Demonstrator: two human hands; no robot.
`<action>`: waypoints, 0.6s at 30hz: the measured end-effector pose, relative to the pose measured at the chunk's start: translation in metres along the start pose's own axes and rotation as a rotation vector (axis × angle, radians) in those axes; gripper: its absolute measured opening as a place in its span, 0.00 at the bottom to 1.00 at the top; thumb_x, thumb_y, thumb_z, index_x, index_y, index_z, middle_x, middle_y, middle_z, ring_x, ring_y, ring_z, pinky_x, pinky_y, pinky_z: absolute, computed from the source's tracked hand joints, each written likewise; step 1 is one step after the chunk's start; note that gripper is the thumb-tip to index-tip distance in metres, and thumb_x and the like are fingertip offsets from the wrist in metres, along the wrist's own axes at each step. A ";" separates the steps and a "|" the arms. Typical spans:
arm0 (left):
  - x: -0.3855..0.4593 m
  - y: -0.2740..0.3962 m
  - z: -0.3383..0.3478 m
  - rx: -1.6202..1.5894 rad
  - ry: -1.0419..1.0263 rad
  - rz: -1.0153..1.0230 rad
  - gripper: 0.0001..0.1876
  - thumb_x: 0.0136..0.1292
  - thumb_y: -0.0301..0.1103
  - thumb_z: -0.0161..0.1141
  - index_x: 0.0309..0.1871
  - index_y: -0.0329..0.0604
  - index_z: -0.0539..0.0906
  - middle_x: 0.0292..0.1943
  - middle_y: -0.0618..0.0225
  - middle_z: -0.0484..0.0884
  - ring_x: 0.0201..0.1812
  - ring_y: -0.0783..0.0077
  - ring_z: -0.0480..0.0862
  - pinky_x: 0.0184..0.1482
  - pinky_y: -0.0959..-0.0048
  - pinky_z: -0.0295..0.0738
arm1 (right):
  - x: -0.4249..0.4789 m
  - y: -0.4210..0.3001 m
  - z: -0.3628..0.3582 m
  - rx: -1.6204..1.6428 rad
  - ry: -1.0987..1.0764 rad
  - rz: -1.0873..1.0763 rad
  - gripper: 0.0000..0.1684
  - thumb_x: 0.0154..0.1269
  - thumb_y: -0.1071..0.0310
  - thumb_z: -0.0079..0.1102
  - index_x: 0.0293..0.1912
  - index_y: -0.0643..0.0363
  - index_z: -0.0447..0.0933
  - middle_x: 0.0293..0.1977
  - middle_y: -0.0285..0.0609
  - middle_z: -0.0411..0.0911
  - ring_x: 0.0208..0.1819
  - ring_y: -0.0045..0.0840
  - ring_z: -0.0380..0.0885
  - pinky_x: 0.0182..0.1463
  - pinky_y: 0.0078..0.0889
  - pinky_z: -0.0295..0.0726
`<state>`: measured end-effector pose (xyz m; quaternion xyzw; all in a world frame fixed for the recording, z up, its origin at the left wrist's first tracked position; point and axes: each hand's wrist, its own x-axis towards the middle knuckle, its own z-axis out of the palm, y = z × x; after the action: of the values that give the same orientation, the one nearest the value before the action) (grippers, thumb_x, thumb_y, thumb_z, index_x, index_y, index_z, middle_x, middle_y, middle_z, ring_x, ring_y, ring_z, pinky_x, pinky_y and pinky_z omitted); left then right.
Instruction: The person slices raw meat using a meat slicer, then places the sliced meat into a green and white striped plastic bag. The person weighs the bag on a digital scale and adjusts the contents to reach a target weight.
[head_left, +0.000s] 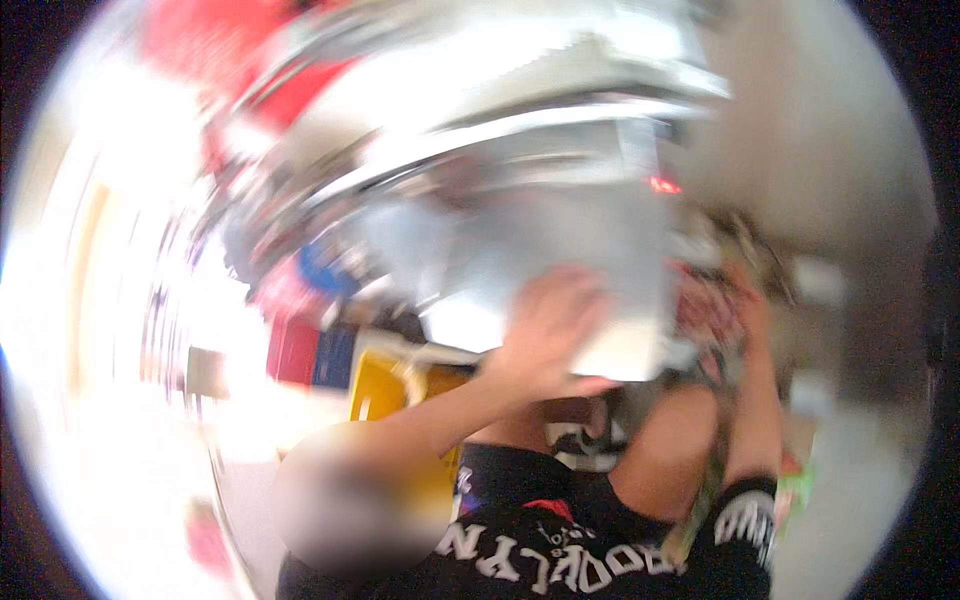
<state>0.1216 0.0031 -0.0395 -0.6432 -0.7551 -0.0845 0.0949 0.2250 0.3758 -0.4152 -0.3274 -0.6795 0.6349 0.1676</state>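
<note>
The whole view is smeared by motion. My left hand (559, 322) lies on the near corner of a shiny metal-grey surface (525, 225), its thumb low at the front edge and the fingers spread over the top. To the right of that surface, my right hand (752, 307) is against a reddish, streaked bundle (705, 304), which looks like cloth. Blur hides whether its fingers close on the bundle. My bare knees are below the surface, under a black printed shirt.
A small red light (664, 185) glows at the surface's far right. On the left are a yellow object (375, 382), a red-and-blue box-like item (304, 352) and a pink heap (289, 292). A pale wall (810, 135) rises at the right. A blurred round patch covers the lower left.
</note>
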 end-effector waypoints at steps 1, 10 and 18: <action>-0.009 0.000 0.001 -0.006 0.071 0.010 0.47 0.55 0.70 0.64 0.69 0.43 0.73 0.69 0.49 0.71 0.72 0.41 0.68 0.73 0.40 0.61 | -0.022 -0.002 0.003 0.134 -0.059 0.006 0.25 0.75 0.60 0.58 0.67 0.60 0.75 0.62 0.45 0.80 0.61 0.33 0.80 0.66 0.36 0.76; -0.012 0.015 0.055 -0.141 0.239 0.003 0.50 0.53 0.74 0.65 0.68 0.40 0.74 0.72 0.51 0.69 0.76 0.43 0.62 0.75 0.42 0.56 | -0.137 -0.093 -0.042 0.239 0.043 0.098 0.26 0.79 0.60 0.53 0.71 0.55 0.70 0.66 0.42 0.76 0.62 0.31 0.78 0.63 0.37 0.74; 0.012 0.013 0.053 -0.231 0.219 -0.021 0.50 0.52 0.72 0.66 0.67 0.40 0.76 0.70 0.50 0.71 0.76 0.44 0.63 0.75 0.44 0.55 | -0.179 -0.190 -0.019 0.105 0.209 0.046 0.26 0.81 0.57 0.50 0.72 0.54 0.70 0.62 0.37 0.79 0.53 0.24 0.80 0.56 0.31 0.74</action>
<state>0.1311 0.0295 -0.0872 -0.6289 -0.7321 -0.2414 0.1011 0.3239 0.2760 -0.1945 -0.3978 -0.6167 0.6356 0.2398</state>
